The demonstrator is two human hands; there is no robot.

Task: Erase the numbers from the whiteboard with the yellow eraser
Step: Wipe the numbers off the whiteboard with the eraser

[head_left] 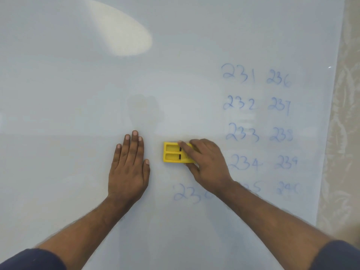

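Whiteboard (pixel 78 94): smooth, glossy pale surface, with a bright reflected light patch well above the left hand (pixel 128 168) and faint mirrored shapes between and above both hands. Eraser (pixel 172 154): moulded yellow plastic, semi-matt, with recessed panels and dark slots, under the right hand (pixel 206 166); numbers (pixel 257 121) beyond that hand are blue marker ink, thin and partly smudged. Wall (pixel 346 133) at the far right past the board edge: beige, matt, with a mottled pattern; sleeves (pixel 33 260) of dark matt cloth.
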